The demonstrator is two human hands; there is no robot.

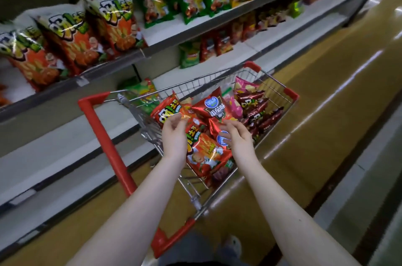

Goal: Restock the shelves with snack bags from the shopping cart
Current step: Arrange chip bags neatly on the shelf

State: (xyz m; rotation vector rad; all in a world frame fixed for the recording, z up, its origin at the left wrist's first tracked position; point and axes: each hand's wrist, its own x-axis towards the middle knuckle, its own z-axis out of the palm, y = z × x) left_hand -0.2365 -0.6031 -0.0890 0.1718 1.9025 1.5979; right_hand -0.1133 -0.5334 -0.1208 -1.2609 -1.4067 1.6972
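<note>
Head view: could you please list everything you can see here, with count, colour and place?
shopping cart: one, wire with red trim, aisle beside shelves
orange-red bags: at least three, cart's near end
red foil bags: two, cart's middle
maroon bags: several, cart's far right
pink bags: about two, cart's far end
shelves: several tiers, white, left
shelf bags: many; orange, green, yellow; upper tier
floor: one, tan, right
left hand: one, on an orange-red bag, grip unclear
right hand: one, over a red foil bag, grip unclear
</note>
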